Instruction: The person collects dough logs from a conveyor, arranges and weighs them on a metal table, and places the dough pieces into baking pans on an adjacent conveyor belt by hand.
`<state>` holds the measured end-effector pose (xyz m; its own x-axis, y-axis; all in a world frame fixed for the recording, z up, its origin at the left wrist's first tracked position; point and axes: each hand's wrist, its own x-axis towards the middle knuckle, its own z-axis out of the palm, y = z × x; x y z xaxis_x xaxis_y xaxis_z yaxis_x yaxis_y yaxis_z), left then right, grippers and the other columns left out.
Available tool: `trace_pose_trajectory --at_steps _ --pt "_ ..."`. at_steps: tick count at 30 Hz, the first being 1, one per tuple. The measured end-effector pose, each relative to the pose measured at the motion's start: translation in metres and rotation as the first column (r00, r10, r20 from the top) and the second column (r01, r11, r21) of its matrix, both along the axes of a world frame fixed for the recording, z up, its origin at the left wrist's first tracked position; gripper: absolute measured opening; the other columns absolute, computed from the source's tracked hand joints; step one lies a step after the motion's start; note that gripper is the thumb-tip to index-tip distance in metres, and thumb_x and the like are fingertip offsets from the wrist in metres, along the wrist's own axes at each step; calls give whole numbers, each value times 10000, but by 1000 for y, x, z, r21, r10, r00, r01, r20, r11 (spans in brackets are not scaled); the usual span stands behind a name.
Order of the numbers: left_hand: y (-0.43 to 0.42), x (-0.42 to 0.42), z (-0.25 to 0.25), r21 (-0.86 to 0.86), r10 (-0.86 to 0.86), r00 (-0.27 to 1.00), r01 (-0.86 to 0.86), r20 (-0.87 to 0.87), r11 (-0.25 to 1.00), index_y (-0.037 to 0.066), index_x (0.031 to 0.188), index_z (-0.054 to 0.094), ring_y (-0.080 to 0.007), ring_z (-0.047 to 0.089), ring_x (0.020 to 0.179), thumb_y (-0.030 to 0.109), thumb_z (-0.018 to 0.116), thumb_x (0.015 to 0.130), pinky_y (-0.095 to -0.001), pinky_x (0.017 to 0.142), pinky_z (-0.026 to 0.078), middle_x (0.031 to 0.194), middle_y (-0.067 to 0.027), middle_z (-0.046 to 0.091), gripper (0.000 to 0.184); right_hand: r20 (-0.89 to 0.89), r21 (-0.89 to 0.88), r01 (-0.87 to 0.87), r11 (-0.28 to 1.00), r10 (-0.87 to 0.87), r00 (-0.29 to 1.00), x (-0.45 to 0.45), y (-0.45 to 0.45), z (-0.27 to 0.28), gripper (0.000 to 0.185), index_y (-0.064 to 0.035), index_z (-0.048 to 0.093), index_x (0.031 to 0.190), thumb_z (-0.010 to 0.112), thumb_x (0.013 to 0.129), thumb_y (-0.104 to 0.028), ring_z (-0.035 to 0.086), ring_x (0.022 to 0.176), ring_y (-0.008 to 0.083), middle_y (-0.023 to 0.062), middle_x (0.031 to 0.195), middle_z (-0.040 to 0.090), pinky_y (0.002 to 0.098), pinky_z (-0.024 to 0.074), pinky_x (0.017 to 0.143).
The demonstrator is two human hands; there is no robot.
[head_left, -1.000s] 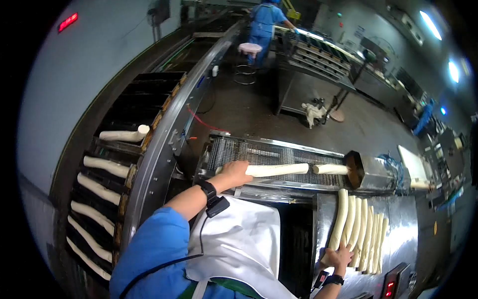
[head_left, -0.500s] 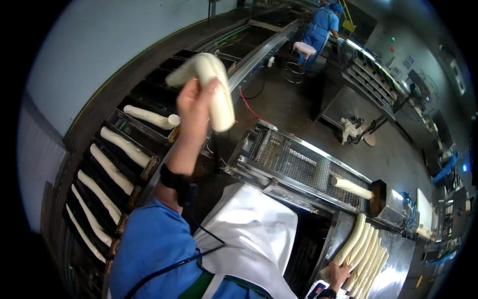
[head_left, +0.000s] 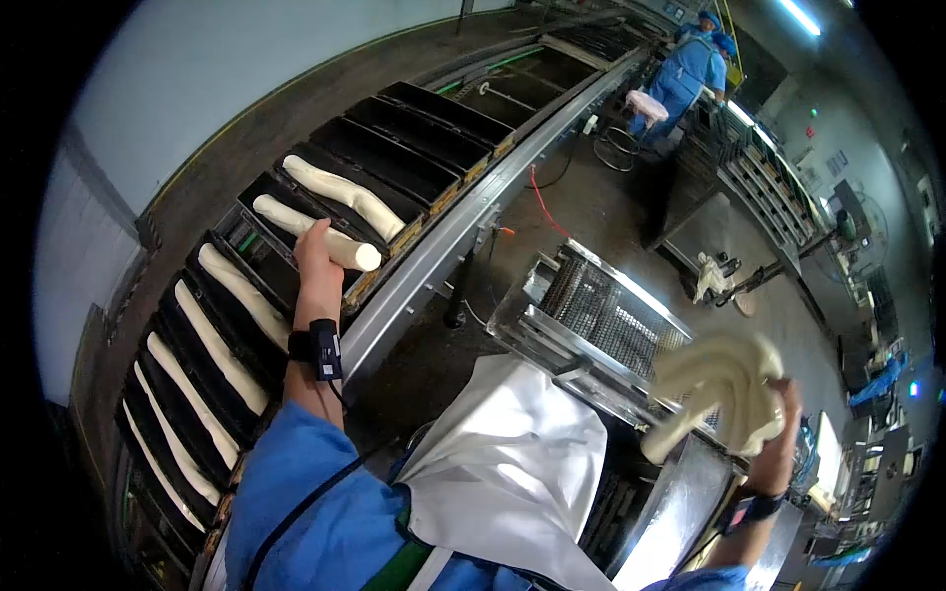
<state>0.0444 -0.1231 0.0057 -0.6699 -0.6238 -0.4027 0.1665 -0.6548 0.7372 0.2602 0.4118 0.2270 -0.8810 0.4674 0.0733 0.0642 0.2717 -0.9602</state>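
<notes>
Our left hand (head_left: 317,264) holds one roll (head_left: 347,249), our right hand (head_left: 787,406) a blurred bundle (head_left: 741,386), so we should squeeze both lightly.

Pale wall (head_left: 246,84), dark floor (head_left: 613,209), bright ceiling light (head_left: 800,17)

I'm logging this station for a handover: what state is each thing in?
Left hand: gripping a dough roll
Right hand: raised, gripping dough strips
Dough strips: bent, motion-blurred
Black trays: open-topped, several holding dough pieces
Mesh belt: running or stopped, cannot tell
Stool: standing
</notes>
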Motion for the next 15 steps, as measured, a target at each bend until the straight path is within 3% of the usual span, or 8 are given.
trace_pose_trajectory --at_steps 2,4,6,7,8,9,13,15 --pt "-10 0 -7 -72 11 1000 -13 -25 997 19 1281 411 -304 534 1096 68 672 785 -452 887 458 1196 -165 516 562 -23 -24 -197 980 196 980 -56 46 15 401 -18 594 1085 605 853 -345 605 830 196 129 947 620 312 497 722" --pt "-12 0 -11 -174 218 975 -221 -37 960 45 1362 344 -308 470 1183 46 671 777 -451 960 407 1306 -184 445 671 -58 39 -231 972 233 971 -114 0 35 381 -8 596 1112 588 875 -306 642 818 209 138 960 641 312 526 692" --pt "-19 4 -15 -288 233 972 -227 -13 930 68 1410 307 -321 370 1286 36 672 778 -445 1034 333 1419 -194 332 731 -30 -190 -525 830 530 848 -180 -70 66 386 4 587 1171 575 887 -258 663 888 226 152 1011 650 329 543 759" --pt "-13 17 0 -308 189 979 -155 81 939 74 1419 301 -323 326 1319 36 675 779 -441 1056 300 1446 -191 295 742 -177 -20 -559 829 547 818 -168 -140 76 396 -15 588 1183 560 886 -276 617 999 213 143 1096 617 354 496 866" --pt "-12 24 7 -319 147 973 -85 176 944 80 1427 295 -324 282 1353 36 678 779 -437 1078 267 1473 -187 258 753 -119 125 -746 654 756 643 -194 -162 78 402 -41 591 1185 537 888 -305 568 1042 194 123 1165 578 351 447 925" --pt "-42 17 -43 -279 115 991 -90 75 956 89 1437 302 -325 266 1369 71 663 806 -438 1088 251 1493 -168 243 726 -139 182 -721 669 743 655 -227 -171 67 405 -59 592 1189 520 882 -312 560 998 185 107 1175 563 300 445 888" --pt "-51 41 -52 -329 116 972 -43 204 943 101 1428 335 -316 258 1373 101 665 806 -442 1102 226 1494 -159 243 704 -48 528 -572 628 694 718 -269 -177 16 331 -7 622 1102 596 803 -147 579 909 167 65 1004 625 289 438 855" --pt "-48 63 -42 -348 110 974 -36 196 937 117 1416 363 -310 257 1373 118 667 801 -443 1108 215 1486 -155 254 687 71 665 -545 512 682 728 -272 -153 -28 417 -3 580 1168 588 754 -48 546 1093 219 124 1197 579 327 407 967"
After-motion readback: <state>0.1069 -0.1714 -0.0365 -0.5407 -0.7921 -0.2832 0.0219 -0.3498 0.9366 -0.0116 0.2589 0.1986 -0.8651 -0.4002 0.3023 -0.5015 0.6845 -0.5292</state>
